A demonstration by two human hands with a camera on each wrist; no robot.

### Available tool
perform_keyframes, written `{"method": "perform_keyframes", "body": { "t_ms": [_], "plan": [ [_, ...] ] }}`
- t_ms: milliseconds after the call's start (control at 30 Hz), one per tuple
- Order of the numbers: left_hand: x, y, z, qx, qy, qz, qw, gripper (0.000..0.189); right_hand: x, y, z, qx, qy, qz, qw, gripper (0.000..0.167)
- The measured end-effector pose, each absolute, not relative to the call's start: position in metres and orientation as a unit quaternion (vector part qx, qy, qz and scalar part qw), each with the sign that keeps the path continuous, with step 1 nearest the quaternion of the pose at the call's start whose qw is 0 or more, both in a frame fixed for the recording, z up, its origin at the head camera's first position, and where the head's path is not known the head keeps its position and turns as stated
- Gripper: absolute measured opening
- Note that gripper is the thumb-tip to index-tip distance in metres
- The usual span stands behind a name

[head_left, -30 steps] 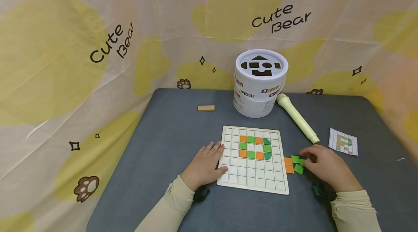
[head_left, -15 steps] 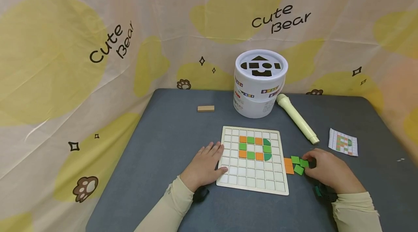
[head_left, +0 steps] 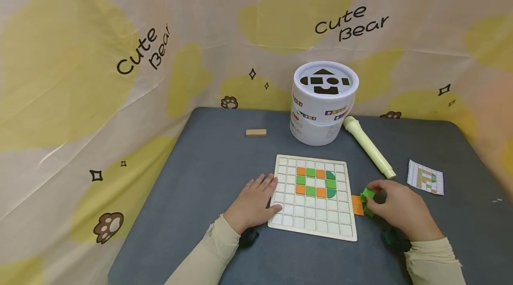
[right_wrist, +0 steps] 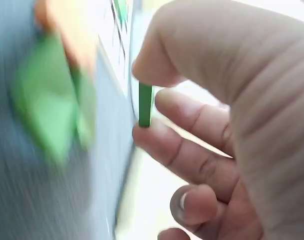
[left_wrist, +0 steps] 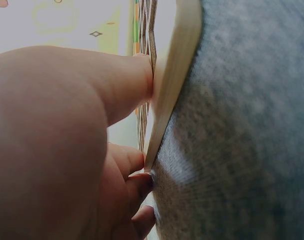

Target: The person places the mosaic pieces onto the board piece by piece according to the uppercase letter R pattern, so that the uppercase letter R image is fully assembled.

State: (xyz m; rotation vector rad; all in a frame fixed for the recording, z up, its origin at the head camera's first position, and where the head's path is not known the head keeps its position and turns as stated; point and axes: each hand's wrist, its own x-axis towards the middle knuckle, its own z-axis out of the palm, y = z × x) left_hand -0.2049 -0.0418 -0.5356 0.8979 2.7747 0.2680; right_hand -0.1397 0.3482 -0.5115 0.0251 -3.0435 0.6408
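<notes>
The white gridded board point(head_left: 298, 221) lies on the dark table, bearing a ring of orange, green and rounded dark green tiles. My left hand point(head_left: 252, 202) rests with fingers extended on its left edge; the thumb touches the rim in the left wrist view. At the board's right side, my right hand point(head_left: 402, 209) pinches a green square tile point(right_wrist: 144, 105) between thumb and fingers, above the table. Loose green tiles point(right_wrist: 46, 100) lie under it, blurred in the right wrist view and partly hidden in the head view. Beside them, orange tiles point(head_left: 357, 205) lie against the board.
A white bucket point(head_left: 323, 116) with shape cut-outs in its lid stands behind the board. To its right lies a pale yellow stick point(head_left: 369, 147). A printed pattern card point(head_left: 425, 177) is at the right, and a small wooden block point(head_left: 256, 133) lies back left.
My right hand has taken hold of a green tile from the loose group and raised it slightly, shifting a little left. My left hand stays on the board. The head view has shifted slightly.
</notes>
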Motion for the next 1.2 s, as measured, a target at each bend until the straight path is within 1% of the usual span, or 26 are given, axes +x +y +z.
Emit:
{"method": "perform_keyframes", "body": {
  "t_ms": [200, 267, 433, 567, 767, 900, 967, 1067, 1200],
  "plan": [
    [-0.21, -0.029, -0.539, 0.326, 0.936, 0.085, 0.102, 0.081, -0.141, 0.298, -0.507, 0.098, -0.967, 0.233, 0.021, 0.015],
    [-0.211, -0.025, -0.54, 0.331, 0.934, 0.081, 0.105, 0.081, -0.144, 0.281, -0.507, 0.133, -0.964, 0.226, 0.032, 0.011],
    [-0.209, -0.017, -0.542, 0.334, 0.934, 0.064, 0.105, 0.08, -0.154, 0.251, -0.517, 0.228, -0.955, 0.18, 0.064, 0.01],
    [-0.207, -0.013, -0.542, 0.338, 0.934, 0.062, 0.1, 0.079, -0.158, 0.242, -0.524, 0.262, -0.951, 0.14, 0.087, 0.012],
    [-0.205, -0.015, -0.541, 0.335, 0.935, 0.06, 0.103, 0.08, -0.16, 0.235, -0.527, 0.271, -0.95, 0.131, 0.087, 0.01],
    [-0.205, -0.023, -0.542, 0.327, 0.938, 0.062, 0.1, 0.081, -0.161, 0.227, -0.524, 0.299, -0.94, 0.147, 0.069, 0.008],
    [-0.204, -0.029, -0.542, 0.323, 0.939, 0.066, 0.095, 0.081, -0.161, 0.224, -0.52, 0.299, -0.94, 0.153, 0.056, 0.007],
    [-0.203, -0.037, -0.542, 0.317, 0.941, 0.074, 0.092, 0.082, -0.156, 0.23, -0.514, 0.265, -0.949, 0.165, 0.038, 0.01],
    [-0.201, -0.045, -0.537, 0.319, 0.94, 0.091, 0.08, 0.081, -0.144, 0.268, -0.507, 0.157, -0.965, 0.207, 0.036, 0.013]
  ]
}}
